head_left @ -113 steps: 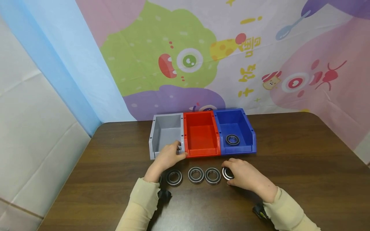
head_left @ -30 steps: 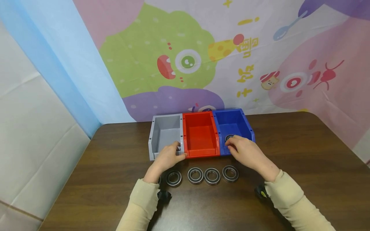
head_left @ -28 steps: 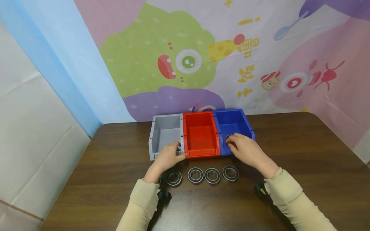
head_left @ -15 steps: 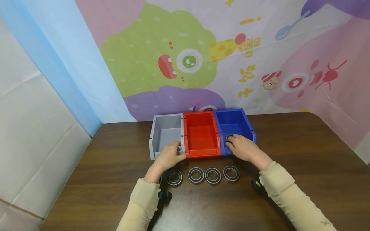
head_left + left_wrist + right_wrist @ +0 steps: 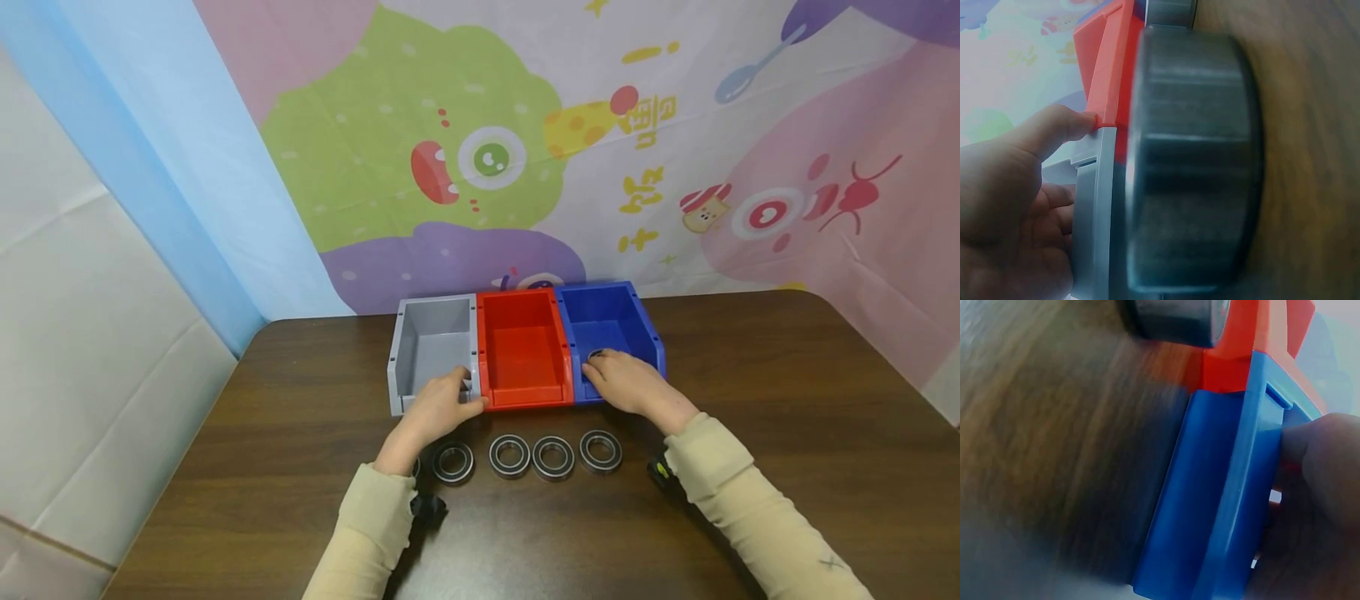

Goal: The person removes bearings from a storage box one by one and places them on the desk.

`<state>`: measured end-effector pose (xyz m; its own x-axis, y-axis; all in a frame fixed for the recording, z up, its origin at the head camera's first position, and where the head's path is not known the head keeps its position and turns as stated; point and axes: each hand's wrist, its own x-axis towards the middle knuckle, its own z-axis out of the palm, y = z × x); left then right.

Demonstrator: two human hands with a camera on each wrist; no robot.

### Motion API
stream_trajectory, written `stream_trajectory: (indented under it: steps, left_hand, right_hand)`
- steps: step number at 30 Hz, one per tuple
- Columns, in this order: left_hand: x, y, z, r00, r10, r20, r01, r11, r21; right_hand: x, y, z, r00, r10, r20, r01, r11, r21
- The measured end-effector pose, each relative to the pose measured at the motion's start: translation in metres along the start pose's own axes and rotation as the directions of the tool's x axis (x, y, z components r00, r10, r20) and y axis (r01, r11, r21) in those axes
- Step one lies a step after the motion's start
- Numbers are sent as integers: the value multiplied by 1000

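Note:
Three joined bins stand in a row: a grey bin point(image 5: 435, 342), a red bin point(image 5: 525, 354) and a blue bin point(image 5: 603, 321). My left hand point(image 5: 435, 408) grips the grey bin's front wall, with its thumb point(image 5: 1072, 125) at the corner by the red bin and its fingers inside. My right hand point(image 5: 630, 383) reaches over the blue bin's front and holds a bearing point(image 5: 595, 354), of which only a dark arc shows beside the fingertips. In the right wrist view that bearing is hidden; the thumb point(image 5: 1300, 442) lies behind the front wall.
Several bearings lie in a row on the brown table before the bins, among them a left one point(image 5: 453, 462), a middle one point(image 5: 553, 458) and a right one point(image 5: 600, 451). Another is partly hidden by the left wrist. A printed cloth point(image 5: 480, 125) hangs behind the bins.
The right hand has left the rightmost table bearing and moved up to the blue bin, then closed in over the bearing there. My left hand has stayed in place.

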<state>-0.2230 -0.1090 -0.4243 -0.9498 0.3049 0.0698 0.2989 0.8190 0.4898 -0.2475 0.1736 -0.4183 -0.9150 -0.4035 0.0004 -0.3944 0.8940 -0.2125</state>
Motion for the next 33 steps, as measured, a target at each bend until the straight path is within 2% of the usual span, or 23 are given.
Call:
stream_trajectory:
  steps: [13,27,33]
  left_hand:
    - [1,-1,1,1000,0,-1,0,1000,9]
    - [0,1,0,1000,-4,3,4,1000,9]
    - [0,0,0,1000,-4,3,4,1000,2]
  right_hand:
    - [2,-1,2,997,-23,-71,24,1000,15]
    - [2,-2,6,995,-6,-95,5,1000,-4]
    - [3,0,5,993,2,-119,2,999,32]
